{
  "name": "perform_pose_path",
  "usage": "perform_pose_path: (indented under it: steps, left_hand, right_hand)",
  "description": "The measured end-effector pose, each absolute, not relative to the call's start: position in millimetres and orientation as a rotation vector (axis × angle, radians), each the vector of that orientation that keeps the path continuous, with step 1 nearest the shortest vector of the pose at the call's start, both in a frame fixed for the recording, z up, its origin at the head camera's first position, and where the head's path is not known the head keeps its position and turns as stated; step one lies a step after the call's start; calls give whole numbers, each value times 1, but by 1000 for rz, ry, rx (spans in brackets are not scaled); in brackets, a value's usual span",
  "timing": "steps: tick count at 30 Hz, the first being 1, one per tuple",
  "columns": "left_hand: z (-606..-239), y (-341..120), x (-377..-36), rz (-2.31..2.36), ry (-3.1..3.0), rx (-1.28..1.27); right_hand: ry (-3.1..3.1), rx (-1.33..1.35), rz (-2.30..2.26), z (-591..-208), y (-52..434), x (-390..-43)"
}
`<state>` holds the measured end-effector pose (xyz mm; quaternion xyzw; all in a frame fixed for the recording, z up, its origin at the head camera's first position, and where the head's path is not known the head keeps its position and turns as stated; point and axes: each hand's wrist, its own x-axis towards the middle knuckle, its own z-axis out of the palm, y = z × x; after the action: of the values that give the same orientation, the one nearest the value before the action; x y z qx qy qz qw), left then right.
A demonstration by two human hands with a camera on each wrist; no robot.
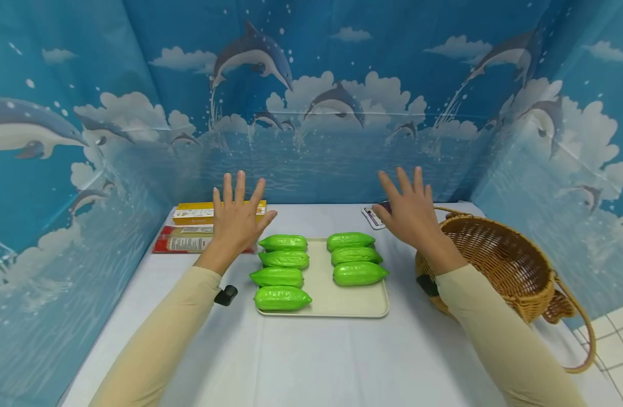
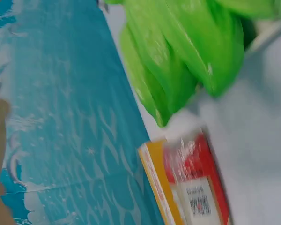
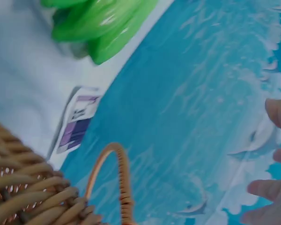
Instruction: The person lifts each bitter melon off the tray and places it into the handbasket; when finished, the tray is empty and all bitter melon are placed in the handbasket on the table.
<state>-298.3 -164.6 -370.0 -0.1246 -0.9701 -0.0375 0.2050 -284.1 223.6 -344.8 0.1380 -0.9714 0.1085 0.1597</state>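
"Seven long, glossy green pods (image 1: 278, 277), where do they lie?"

"On the cream rectangular tray (image 1: 319, 294), left of the brown wicker basket (image 1: 494, 254)."

"And the hands?"

"Left hand (image 1: 235, 223) and right hand (image 1: 410, 210) hover above the white worktop (image 1: 311, 362), fingers straight and spread, holding nothing."

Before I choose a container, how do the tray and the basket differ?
The tray is shallow and cream; the basket is deep and brown. The tray is smooth; the basket is woven. Seven green fruits lie on the tray; none shows in the basket. Both rest on the table.
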Motion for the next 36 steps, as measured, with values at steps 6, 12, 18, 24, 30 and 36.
perform_pose_path:
  steps: [6,12,18,24,30,36]
  left_hand:
    - [-374,-174,-260,-702,-2656,-287]
    - [-402,-199,-222,-1273,-2685,8]
    - [-449,-212,-209,-1777,-2730,332]
    - [-482,-209,-210,-1955,-2747,392]
    - [-490,-203,-212,-2024,-2757,346]
    - [-493,-199,-214,-2033,-2778,368]
  right_hand:
    - [-2755,412,658,-337,219,-248]
    - [-2779,402,981,-347,214,-211]
    - [-2785,444,1115,-369,212,-194]
    - [-2842,465,1188,-392,211,-192]
    - [-2851,419,1253,-403,215,-190]
    - [-2843,365,1342,-409,222,-193]
